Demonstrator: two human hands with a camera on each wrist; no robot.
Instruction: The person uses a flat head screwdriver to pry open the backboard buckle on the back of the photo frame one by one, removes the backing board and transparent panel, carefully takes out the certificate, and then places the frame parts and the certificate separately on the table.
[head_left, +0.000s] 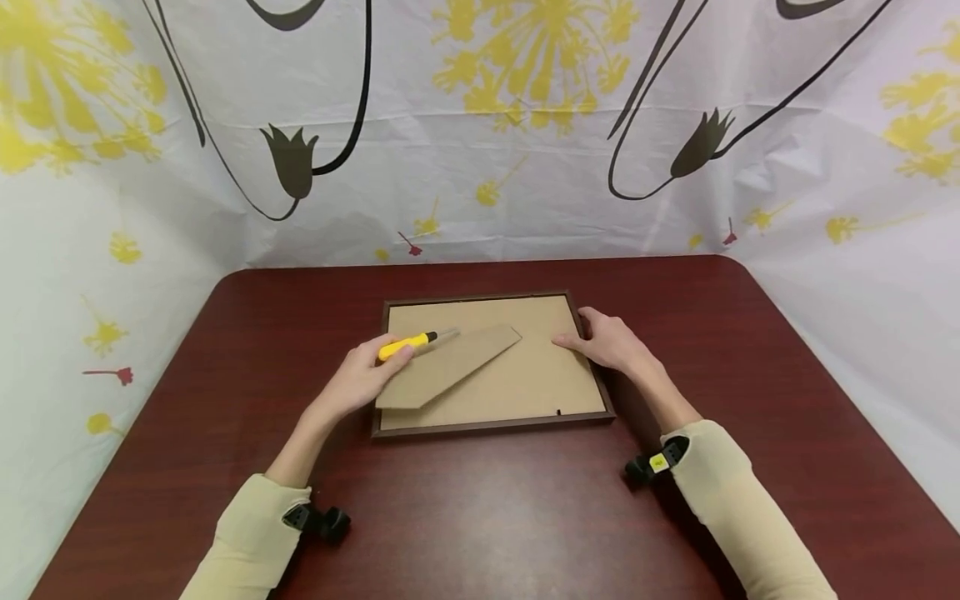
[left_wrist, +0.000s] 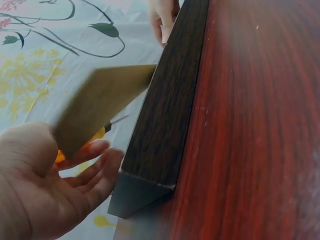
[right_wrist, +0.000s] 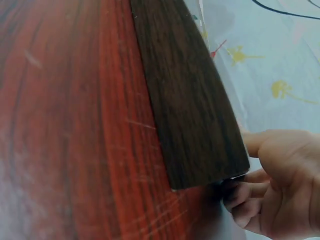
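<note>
A picture frame [head_left: 495,427] with a dark wooden border lies back side up on the table, its tan backing board [head_left: 540,383] showing. From the backing a tan stand flap [head_left: 457,367] sticks up at a slant. My left hand [head_left: 365,375] is at the frame's left edge and holds a screwdriver [head_left: 405,346] with a yellow handle, its thin shaft pointing right. In the left wrist view the flap partly hides the handle. My right hand [head_left: 611,340] grips the frame's right edge, thumb on the backing; in the right wrist view its fingers [right_wrist: 245,207] are at the frame's side.
The dark red table [head_left: 487,517] extends around the frame on all sides. A white cloth [head_left: 480,192] with yellow and dark flower prints hangs behind and beside the table. A small black tab [head_left: 558,412] sits at the backing's near edge.
</note>
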